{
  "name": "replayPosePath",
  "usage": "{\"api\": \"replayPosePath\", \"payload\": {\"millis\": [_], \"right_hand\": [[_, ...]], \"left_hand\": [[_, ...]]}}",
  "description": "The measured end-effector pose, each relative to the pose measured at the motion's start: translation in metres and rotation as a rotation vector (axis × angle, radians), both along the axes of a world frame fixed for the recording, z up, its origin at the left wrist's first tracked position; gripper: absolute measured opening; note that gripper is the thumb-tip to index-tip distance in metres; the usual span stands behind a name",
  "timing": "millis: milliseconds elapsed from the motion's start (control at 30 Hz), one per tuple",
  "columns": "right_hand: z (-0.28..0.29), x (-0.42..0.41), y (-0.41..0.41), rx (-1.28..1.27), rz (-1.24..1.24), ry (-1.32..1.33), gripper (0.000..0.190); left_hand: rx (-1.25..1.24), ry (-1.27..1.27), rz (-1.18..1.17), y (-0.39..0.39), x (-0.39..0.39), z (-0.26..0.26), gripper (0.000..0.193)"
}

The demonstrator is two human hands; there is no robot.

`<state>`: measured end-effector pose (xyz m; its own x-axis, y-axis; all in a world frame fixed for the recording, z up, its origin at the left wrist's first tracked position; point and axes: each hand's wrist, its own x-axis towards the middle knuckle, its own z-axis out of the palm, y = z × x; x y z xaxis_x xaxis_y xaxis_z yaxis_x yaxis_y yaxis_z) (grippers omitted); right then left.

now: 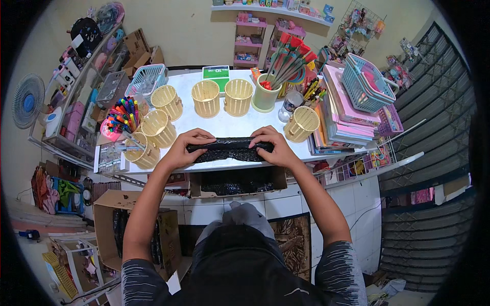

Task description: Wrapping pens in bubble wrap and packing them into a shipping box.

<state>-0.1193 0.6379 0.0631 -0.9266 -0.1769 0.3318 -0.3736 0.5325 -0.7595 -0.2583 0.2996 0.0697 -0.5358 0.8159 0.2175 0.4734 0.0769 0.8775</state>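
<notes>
A long, shiny black plastic bundle (pixel 230 146) lies crosswise at the front edge of the white table (pixel 214 128). My left hand (pixel 187 148) grips its left end, fingers over the top and thumb at the near side. At the right end, my right hand (pixel 275 146) holds it the same way. Its near part looks crinkled and spreads flat on the tabletop. Below the table edge, an open cardboard box (pixel 194 185) contains more black plastic. Another open cardboard box (pixel 109 244), beside my left forearm, holds similar black bundles.
Cream perforated baskets (pixel 206 100) stand behind and left of my hands, and one more basket (pixel 301 124) at right. A green pot (pixel 264 99) holds artificial roses. Stacked books (pixel 346 122) carry a blue basket (pixel 367 86). Coloured pens (pixel 124 116) stand at left.
</notes>
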Motion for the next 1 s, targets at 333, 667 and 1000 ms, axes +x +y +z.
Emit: {"api": "replayPosePath", "payload": {"millis": [333, 667, 1000], "right_hand": [[0.0, 0.002, -0.008, -0.238, -0.106, -0.046, 0.032], [-0.002, 0.001, 0.002, -0.154, -0.071, -0.108, 0.039], [-0.005, -0.001, 0.002, -0.184, -0.039, -0.073, 0.04]], "left_hand": [[0.084, 0.017, 0.09, -0.002, 0.004, -0.011, 0.057], [0.071, 0.004, 0.151, 0.0, 0.005, -0.013, 0.058], [0.076, 0.084, 0.146, -0.004, 0.0, -0.016, 0.055]]}}
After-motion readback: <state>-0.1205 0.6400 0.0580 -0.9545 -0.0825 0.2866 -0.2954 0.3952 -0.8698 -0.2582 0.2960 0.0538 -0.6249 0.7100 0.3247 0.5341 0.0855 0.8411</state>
